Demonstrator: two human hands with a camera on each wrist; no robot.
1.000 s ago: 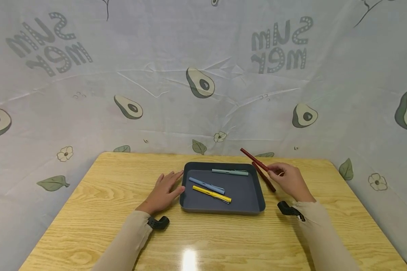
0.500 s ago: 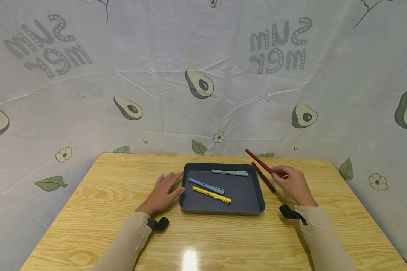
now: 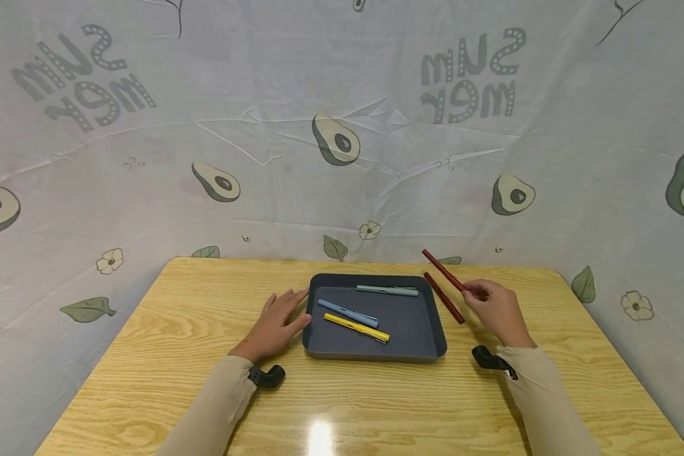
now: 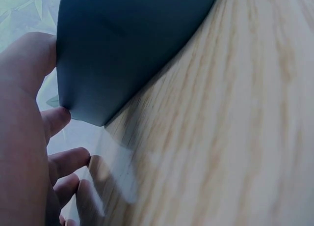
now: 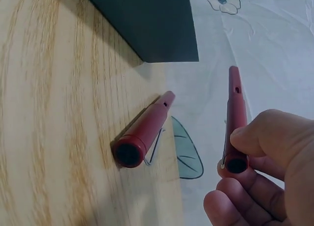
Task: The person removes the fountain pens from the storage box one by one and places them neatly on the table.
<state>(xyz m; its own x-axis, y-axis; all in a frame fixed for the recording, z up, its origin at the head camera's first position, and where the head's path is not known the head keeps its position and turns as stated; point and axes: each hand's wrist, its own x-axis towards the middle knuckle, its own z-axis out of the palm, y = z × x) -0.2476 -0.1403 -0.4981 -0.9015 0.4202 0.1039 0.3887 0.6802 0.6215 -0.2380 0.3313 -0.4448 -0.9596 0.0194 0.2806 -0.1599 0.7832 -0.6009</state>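
My right hand (image 3: 498,311) pinches a dark red pen (image 5: 236,113) near its capped end between thumb and fingers, above the table. Its far end points up and left in the head view. Below it a second dark red pen (image 3: 444,297) lies on the table along the right side of the grey tray (image 3: 416,345). My left hand (image 3: 275,324) touches the tray's left wall with thumb and forefinger, its fingers extended. Inside the tray lie a grey-green pen (image 3: 386,290) at the back, a blue pen (image 3: 348,313) and a yellow pen (image 3: 356,327).
The wooden table (image 3: 182,335) runs under both forearms. A pale cloth (image 3: 273,221) printed with avocados, leaves and flowers hangs behind its back edge. Each wrist wears a black camera mount (image 3: 266,376).
My right hand has moved slightly to the right with the held red pen, away from the tray. The left hand, the tray and the lying pens have stayed in place.
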